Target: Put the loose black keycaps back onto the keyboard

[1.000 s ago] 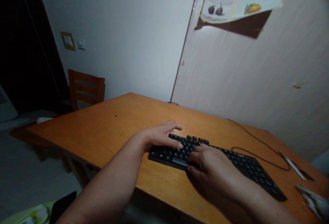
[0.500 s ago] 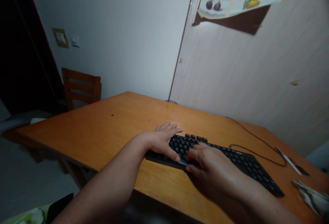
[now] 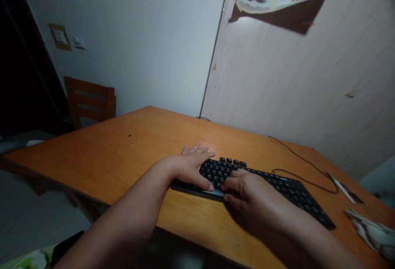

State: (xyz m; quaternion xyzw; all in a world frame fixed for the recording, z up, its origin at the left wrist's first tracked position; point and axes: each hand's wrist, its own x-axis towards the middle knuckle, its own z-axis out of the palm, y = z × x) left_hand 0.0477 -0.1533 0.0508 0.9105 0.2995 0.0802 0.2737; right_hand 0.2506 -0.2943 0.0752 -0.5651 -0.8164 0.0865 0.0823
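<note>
A black keyboard (image 3: 284, 191) lies at a slant on the wooden table, close to its near edge. My left hand (image 3: 193, 168) rests over its left end, palm down and open, with the fingers spread past the far edge and the thumb over the light-looking space bar (image 3: 214, 192). My right hand (image 3: 247, 186) is over the middle keys, its fingers bent down onto them and its thumb apart at the near edge. Nothing is seen held in either hand. A short row of black keys (image 3: 233, 161) shows along the keyboard's far side. The keys under both palms are hidden.
A thin dark cable (image 3: 305, 174) loops behind the keyboard. To the right lie a white stick-like object (image 3: 341, 187) and a crumpled cloth (image 3: 370, 232). The wooden table (image 3: 101, 154) meets the wall at the back; a wooden chair (image 3: 89, 98) stands beyond its left side.
The whole view has shifted slightly, so everything sits a little further left and up. Both hands keep their places on the keyboard, with only slight finger movement.
</note>
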